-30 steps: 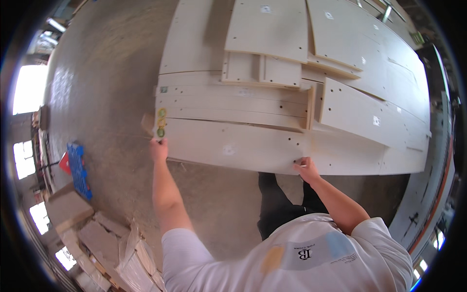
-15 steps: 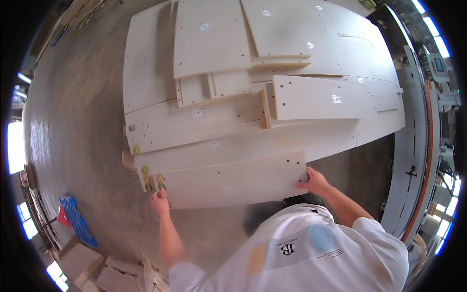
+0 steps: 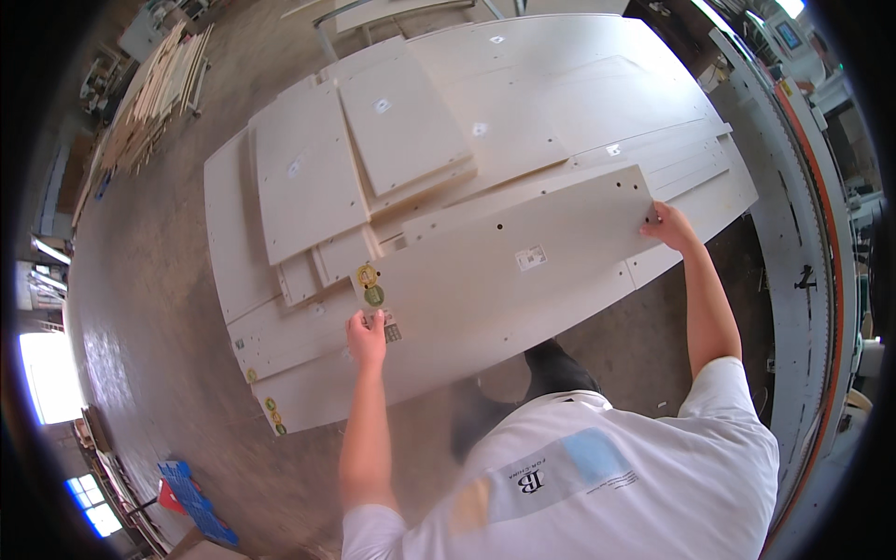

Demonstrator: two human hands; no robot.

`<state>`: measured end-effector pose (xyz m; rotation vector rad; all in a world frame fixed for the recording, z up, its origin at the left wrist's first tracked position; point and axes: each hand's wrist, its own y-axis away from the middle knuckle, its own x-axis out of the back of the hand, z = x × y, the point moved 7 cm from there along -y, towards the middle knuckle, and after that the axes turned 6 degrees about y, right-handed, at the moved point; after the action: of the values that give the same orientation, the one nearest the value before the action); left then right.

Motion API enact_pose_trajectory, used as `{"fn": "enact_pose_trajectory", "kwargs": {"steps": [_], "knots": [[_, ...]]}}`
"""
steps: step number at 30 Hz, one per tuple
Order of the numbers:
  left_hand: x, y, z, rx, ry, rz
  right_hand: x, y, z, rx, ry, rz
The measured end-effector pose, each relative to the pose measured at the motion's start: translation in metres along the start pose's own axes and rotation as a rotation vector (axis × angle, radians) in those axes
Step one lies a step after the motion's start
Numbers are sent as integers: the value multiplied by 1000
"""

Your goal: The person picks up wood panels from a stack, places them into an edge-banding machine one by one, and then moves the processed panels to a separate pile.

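Between my hands is a long off-white board with drilled holes, held over a stack of similar panels. Round yellow and green stickers mark its left end. My left hand grips that end, thumb on the top face by the stickers. At the right end my right hand is closed round the edge near several holes. Beneath and beyond lie large pale panels, with smaller boards stacked loosely on them. The board's underside is hidden, so I cannot tell whether it touches the stack.
Along the right side runs a long grey machine with an orange strip and a small screen. Wooden strips are piled at the far left. A blue slatted plastic piece is on the floor at the lower left.
Both hands have carried the board away from my body, up over the stack, its right end now farther forward. My view has shifted, showing more of the far floor.
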<state>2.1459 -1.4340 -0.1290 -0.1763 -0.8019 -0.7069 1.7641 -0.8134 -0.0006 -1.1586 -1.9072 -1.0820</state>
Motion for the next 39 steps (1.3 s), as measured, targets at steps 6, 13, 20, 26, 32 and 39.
{"fn": "enact_pose_trajectory", "kwargs": {"steps": [6,13,20,26,32,39], "knots": [[-78,-7,45,-48,10,-157,-36,-59,52,-181,520,-118],[-117,-5,38,619,764,-493,-52,-38,66,-166,458,-22],[-132,-4,40,602,752,-436,-44,-35,70,-211,409,-35],[-153,12,58,547,668,-387,-21,-46,101,-199,370,-47],[-240,59,174,521,662,-519,43,-89,209,-204,360,-13],[-392,106,289,382,461,-607,123,-141,347,-325,442,89]]}}
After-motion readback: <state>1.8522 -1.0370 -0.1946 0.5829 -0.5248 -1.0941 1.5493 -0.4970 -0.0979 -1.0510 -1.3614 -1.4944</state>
